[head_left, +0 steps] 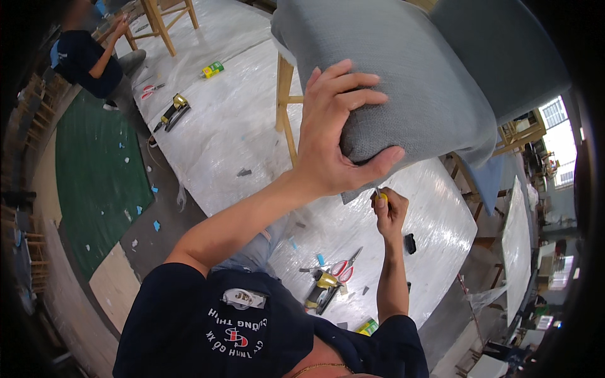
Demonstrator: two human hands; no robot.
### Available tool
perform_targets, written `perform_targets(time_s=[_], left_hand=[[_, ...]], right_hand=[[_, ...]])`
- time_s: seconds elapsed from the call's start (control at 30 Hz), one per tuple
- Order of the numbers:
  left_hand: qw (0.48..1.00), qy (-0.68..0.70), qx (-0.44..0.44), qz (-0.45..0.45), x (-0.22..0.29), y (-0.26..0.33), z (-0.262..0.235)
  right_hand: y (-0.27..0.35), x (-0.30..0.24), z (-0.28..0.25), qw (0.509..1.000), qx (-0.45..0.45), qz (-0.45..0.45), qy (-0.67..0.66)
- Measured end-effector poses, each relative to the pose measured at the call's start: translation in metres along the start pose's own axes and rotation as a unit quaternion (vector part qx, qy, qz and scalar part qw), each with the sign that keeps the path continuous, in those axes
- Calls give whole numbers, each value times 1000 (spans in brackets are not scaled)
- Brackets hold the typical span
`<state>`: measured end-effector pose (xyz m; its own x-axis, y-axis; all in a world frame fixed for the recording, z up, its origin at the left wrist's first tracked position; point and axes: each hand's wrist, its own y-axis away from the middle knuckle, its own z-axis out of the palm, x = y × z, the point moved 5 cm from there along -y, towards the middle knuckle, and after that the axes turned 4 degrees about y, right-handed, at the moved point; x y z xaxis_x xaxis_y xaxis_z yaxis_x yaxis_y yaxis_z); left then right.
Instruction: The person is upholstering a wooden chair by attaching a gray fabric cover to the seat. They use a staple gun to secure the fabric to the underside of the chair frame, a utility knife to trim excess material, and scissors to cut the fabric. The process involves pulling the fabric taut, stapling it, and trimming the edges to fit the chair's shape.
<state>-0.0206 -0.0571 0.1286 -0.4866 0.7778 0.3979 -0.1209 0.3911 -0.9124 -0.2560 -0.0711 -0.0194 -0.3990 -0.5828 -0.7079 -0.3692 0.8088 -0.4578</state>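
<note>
A grey upholstered chair seat with a coarse woven cover lies tipped on a plastic-wrapped workbench, filling the space above both hands; its pale wooden leg shows just left of the left hand. The seat's far end runs out of view, and its underside is hidden. The left hand grips the seat's rounded corner, fingers spread over the top and thumb pressed underneath. Just below and right of it, the right hand is clenched around a small yellow-handled tool at the fabric's lower edge; the tip is too small to make out. Below the right hand lie a stapler and red-handled scissors.
</note>
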Motion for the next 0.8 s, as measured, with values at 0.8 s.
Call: perform_targets(time_s=[0.8], left_hand=[[999,37,-3,11,0,0,1]], right_hand=[[21,-25,67,985,62,74,-147]])
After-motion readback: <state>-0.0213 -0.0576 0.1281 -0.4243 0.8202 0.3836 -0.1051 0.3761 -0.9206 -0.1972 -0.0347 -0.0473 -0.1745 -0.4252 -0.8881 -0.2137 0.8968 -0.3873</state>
